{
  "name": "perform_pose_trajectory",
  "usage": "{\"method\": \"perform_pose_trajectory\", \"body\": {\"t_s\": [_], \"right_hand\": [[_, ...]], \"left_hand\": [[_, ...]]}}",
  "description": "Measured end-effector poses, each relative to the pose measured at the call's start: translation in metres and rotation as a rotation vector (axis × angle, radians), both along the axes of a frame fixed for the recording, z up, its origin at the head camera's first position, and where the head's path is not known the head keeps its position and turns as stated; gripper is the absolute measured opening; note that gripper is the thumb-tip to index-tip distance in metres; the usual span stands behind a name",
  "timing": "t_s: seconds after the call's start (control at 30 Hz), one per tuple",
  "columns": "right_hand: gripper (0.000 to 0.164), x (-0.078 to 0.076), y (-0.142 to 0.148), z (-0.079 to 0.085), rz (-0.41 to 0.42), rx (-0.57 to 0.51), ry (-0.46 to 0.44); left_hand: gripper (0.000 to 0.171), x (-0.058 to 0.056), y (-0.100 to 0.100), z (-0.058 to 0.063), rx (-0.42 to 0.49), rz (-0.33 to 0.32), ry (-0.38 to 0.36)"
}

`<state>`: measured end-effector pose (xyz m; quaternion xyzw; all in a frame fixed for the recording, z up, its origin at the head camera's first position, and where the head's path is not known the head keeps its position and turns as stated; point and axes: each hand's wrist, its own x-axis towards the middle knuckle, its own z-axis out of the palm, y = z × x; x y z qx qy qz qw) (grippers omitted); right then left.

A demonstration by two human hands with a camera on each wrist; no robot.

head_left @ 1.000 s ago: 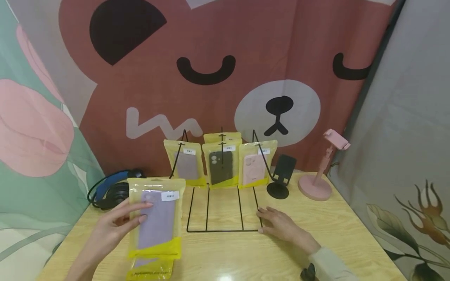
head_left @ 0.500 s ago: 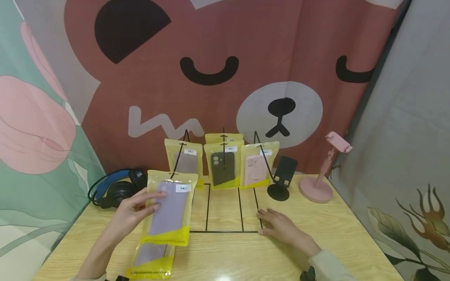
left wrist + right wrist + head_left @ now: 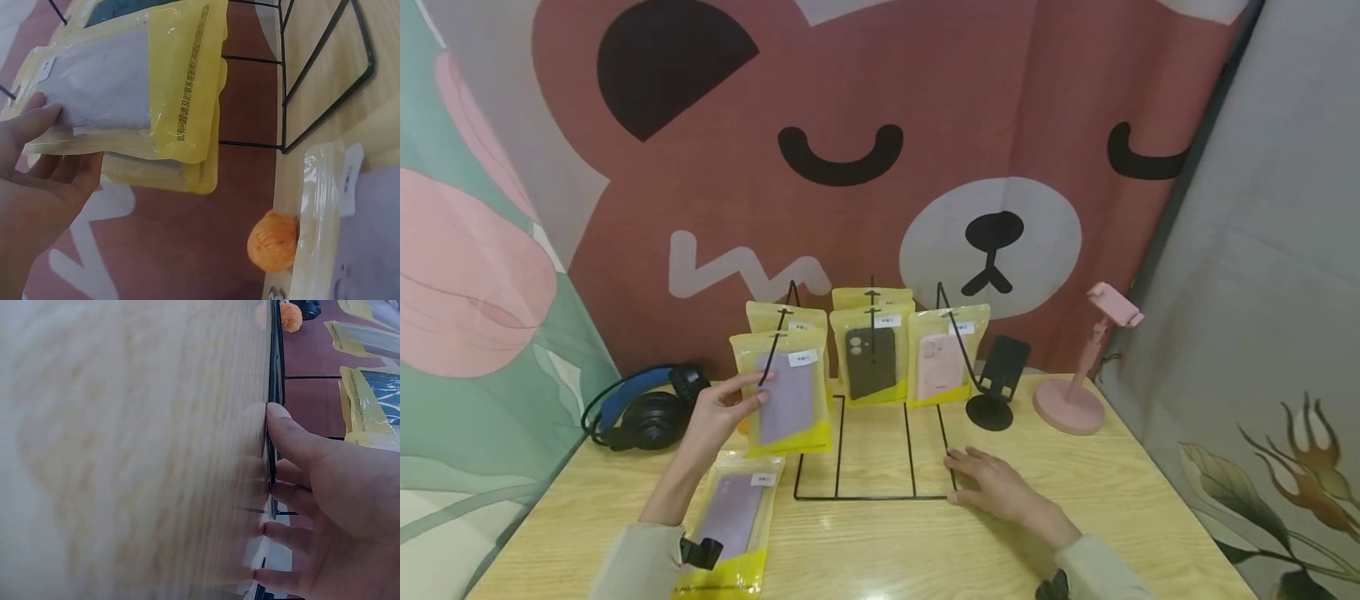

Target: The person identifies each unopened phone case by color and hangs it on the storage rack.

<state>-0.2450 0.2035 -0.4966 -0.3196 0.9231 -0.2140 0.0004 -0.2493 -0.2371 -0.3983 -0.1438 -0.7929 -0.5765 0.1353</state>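
My left hand (image 3: 715,421) pinches a yellow-edged clear pouch by its left side, thumb in front and fingers behind. Inside it is a lilac phone case (image 3: 788,404). The pouch's top is at the left prong of a black wire display rack (image 3: 872,498), and the prong's end shows in front of the pouch. Another pouch (image 3: 758,313) hangs behind it on that prong. With fingers spread, my right hand (image 3: 1000,493) rests at the right front corner of the rack's base; its thumb (image 3: 280,412) touches the wire.
Pouches with a black case (image 3: 871,362) and a pink case (image 3: 942,367) hang on the other prongs. Another lilac pouch (image 3: 730,517) lies at front left. Around the rack stand headphones (image 3: 655,419), a black phone stand (image 3: 989,412) and a pink stand (image 3: 1070,406). An orange ball (image 3: 273,242) sits behind.
My left hand has carried the lilac case's pouch forward and right, from above the table onto the left prong. The lower pouch is now uncovered. My right hand has stayed at the rack's base.
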Motion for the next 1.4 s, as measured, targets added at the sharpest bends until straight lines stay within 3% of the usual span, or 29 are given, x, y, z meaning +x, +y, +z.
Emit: {"method": "perform_pose_trajectory", "body": {"t_s": [0.13,0.4,0.67,0.8,0.87,0.9,1.0,1.1,1.23,1.4], "right_hand": [[0.062,0.0,-0.001,-0.002,0.003,0.005,-0.01],[0.061,0.0,0.002,-0.001,-0.006,0.024,-0.008],[0.062,-0.001,0.004,0.001,-0.005,0.019,-0.013],[0.062,-0.001,0.004,0.0,-0.003,0.012,-0.022],[0.062,0.0,0.004,-0.001,0.0,0.01,-0.023],[0.062,0.0,0.004,-0.001,0.0,0.01,-0.019],[0.062,0.001,0.003,-0.003,-0.004,0.019,-0.019],[0.062,0.002,0.003,-0.004,-0.007,0.027,-0.016],[0.061,0.002,0.003,-0.003,-0.005,0.023,-0.009],[0.061,0.0,0.003,-0.002,-0.006,0.02,-0.009]], "left_hand": [[0.039,-0.012,0.002,0.001,0.055,-0.014,-0.046],[0.035,-0.025,0.0,0.0,0.095,-0.041,-0.042],[0.037,-0.024,-0.007,0.001,0.079,0.024,-0.059],[0.038,-0.016,-0.016,-0.006,0.298,0.034,-0.011],[0.037,-0.009,-0.021,-0.011,0.319,0.088,-0.004],[0.036,-0.004,-0.024,-0.015,0.287,0.122,-0.01],[0.032,0.015,-0.031,-0.028,-0.019,0.254,-0.093],[0.025,0.036,-0.038,-0.042,-0.312,0.295,-0.146],[0.028,0.056,-0.045,-0.06,-0.502,0.276,-0.227],[0.075,0.068,-0.046,-0.078,-0.687,0.263,-0.458]]}}
